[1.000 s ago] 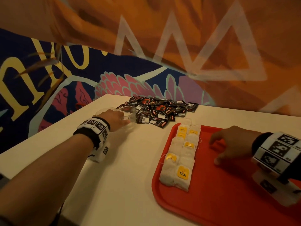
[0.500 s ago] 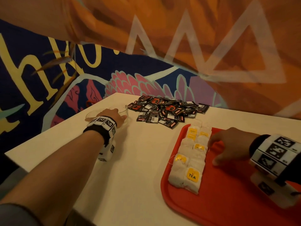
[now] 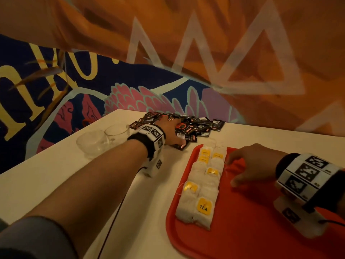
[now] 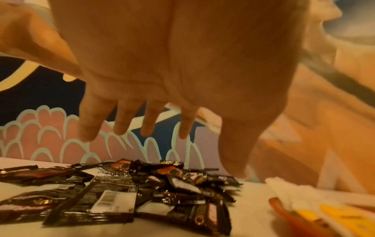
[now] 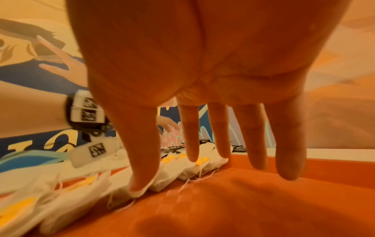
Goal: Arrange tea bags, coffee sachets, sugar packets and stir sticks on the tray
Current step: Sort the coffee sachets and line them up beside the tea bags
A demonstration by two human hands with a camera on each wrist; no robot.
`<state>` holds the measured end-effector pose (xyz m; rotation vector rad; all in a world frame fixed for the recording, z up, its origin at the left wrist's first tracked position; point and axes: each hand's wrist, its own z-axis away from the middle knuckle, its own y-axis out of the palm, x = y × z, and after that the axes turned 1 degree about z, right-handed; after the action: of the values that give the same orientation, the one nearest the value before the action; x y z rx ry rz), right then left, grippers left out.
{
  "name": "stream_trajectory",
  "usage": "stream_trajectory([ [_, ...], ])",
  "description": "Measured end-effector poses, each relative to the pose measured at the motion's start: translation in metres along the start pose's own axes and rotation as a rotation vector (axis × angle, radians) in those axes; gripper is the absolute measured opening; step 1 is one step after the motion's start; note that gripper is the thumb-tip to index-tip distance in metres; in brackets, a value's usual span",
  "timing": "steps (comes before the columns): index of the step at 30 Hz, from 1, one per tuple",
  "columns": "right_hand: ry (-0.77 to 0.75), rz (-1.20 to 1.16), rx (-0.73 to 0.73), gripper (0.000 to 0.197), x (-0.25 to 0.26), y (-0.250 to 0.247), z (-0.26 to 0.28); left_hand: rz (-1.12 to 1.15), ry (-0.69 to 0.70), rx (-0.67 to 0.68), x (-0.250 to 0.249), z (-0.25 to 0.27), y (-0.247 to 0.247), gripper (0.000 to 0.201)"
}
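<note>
A red tray (image 3: 242, 230) lies on the white table at the right. Several white tea bags (image 3: 203, 184) with yellow tags lie in two rows along its left side, also seen in the right wrist view as tea bags (image 5: 85, 189). My right hand (image 3: 250, 163) hovers over the tray beside them, fingers straight, thumb touching a bag's edge, holding nothing. A pile of black coffee sachets (image 3: 194, 126) lies at the table's far side; the left wrist view shows the same sachets (image 4: 125, 197). My left hand (image 3: 171, 133) is over that pile, fingers (image 4: 121, 121) spread and empty.
Two clear glass cups (image 3: 102, 139) stand on the table (image 3: 65, 176) left of the sachets, close to my left forearm. A painted wall runs right behind the table's far edge. The right part of the tray (image 5: 263, 200) is bare.
My left hand has left the glass cups and moved right onto the sachet pile. My right hand has stayed beside the tea bags.
</note>
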<state>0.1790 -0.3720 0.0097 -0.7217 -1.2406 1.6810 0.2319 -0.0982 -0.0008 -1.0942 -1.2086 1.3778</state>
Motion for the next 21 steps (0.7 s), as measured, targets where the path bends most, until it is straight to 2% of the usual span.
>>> stream_trajectory([
  [5, -0.008, -0.055, -0.028, 0.061, -0.009, -0.002, 0.004, -0.154, -0.037, 0.229, -0.017, -0.034, 0.005, 0.111],
  [8, -0.008, -0.074, -0.03, 0.059, -0.015, -0.002, 0.005, -0.124, -0.023, 0.3, -0.019, -0.041, 0.007, 0.106],
  [13, 0.005, -0.08, -0.023, 0.059, -0.022, 0.0, 0.006, -0.105, 0.035, 0.213, -0.021, -0.037, 0.005, 0.085],
  [17, 0.004, -0.104, -0.035, 0.058, -0.021, 0.0, 0.008, -0.141, 0.002, 0.211, -0.023, -0.033, 0.006, 0.085],
  [21, -0.016, -0.155, -0.069, 0.052, -0.018, -0.001, 0.01, -0.112, 0.066, 0.201, -0.026, -0.032, 0.009, 0.077],
])
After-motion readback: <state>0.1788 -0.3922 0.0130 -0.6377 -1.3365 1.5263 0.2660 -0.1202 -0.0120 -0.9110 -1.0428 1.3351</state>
